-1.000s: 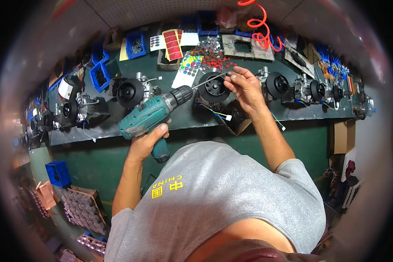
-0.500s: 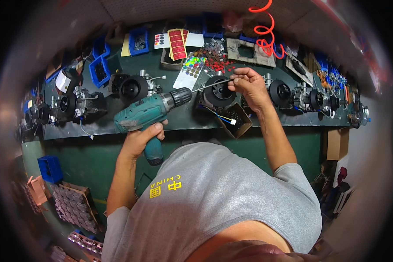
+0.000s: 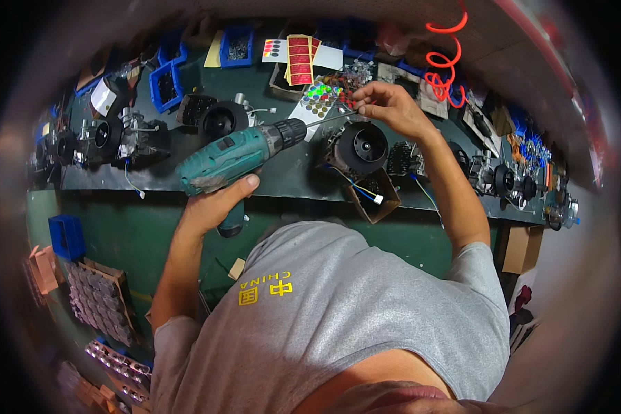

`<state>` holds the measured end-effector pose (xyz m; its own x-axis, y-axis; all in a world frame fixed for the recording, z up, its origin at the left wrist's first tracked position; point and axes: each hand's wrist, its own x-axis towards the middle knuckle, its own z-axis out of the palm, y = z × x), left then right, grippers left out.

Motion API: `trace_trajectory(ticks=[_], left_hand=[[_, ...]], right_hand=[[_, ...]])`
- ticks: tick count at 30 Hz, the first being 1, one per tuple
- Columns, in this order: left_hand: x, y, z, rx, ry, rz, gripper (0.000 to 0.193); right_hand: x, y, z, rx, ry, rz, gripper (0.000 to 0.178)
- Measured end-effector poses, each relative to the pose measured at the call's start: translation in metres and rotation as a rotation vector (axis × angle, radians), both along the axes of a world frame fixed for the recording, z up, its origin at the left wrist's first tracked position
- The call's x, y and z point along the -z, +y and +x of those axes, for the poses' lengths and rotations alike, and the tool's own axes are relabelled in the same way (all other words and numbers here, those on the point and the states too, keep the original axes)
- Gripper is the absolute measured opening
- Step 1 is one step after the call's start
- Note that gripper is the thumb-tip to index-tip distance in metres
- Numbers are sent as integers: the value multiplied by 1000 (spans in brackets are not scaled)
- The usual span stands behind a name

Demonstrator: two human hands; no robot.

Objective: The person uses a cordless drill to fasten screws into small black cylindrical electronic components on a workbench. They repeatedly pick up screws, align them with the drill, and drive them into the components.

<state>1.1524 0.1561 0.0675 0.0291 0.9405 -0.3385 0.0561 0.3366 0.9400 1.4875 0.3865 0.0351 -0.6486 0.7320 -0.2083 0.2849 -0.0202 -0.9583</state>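
My left hand (image 3: 217, 196) is wrapped round the handle of a teal cordless drill (image 3: 231, 160), which points to the right. A long thin driver bit (image 3: 331, 119) sticks out of its black chuck (image 3: 287, 134). The fingertips of my right hand (image 3: 397, 114) are pinched at the far end of this bit; whether a small part is between them is hidden. Below the right hand stands a motor with a round black fan wheel (image 3: 361, 146), its wires and white plug (image 3: 377, 199) hanging toward me. An open cardboard box of small dark parts (image 3: 391, 203) sits at its near side.
More motor units (image 3: 141, 134) line the bench (image 3: 283, 183) on both sides. Blue bins (image 3: 236, 47), red label sheets (image 3: 300, 61) and a sheet of round stickers (image 3: 315, 103) lie toward the back. A coiled red hose (image 3: 441, 58) hangs at the back right.
My right hand and the bit's tip have moved up and away from the fan wheel, uncovering its hub. The drill has shifted slightly up and left. The view has turned a little.
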Motion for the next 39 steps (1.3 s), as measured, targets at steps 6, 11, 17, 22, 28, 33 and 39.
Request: trace_trajectory(ticks=[6, 11, 17, 22, 28, 33, 39], left_hand=[[-11, 30, 3, 71, 166, 116, 42], [-10, 55, 4, 191, 260, 141, 44], [-6, 67, 6, 249, 400, 185, 46], [-21, 78, 11, 344, 432, 167, 42], [-54, 108, 24, 486, 726, 238, 45], [-91, 161, 63, 803, 855, 209, 49], [-92, 192, 103, 935, 891, 209, 48]], right_hand=[[36, 23, -24, -273, -199, -72, 29], [48, 27, -18, -291, -270, -147, 41], [46, 25, -17, -255, -273, -165, 45], [62, 22, -8, -216, -233, -211, 50], [80, 16, 4, 114, -59, -178, 47], [163, 2, 33, 444, 26, -335, 52], [197, -1, 29, 383, 355, -591, 25]])
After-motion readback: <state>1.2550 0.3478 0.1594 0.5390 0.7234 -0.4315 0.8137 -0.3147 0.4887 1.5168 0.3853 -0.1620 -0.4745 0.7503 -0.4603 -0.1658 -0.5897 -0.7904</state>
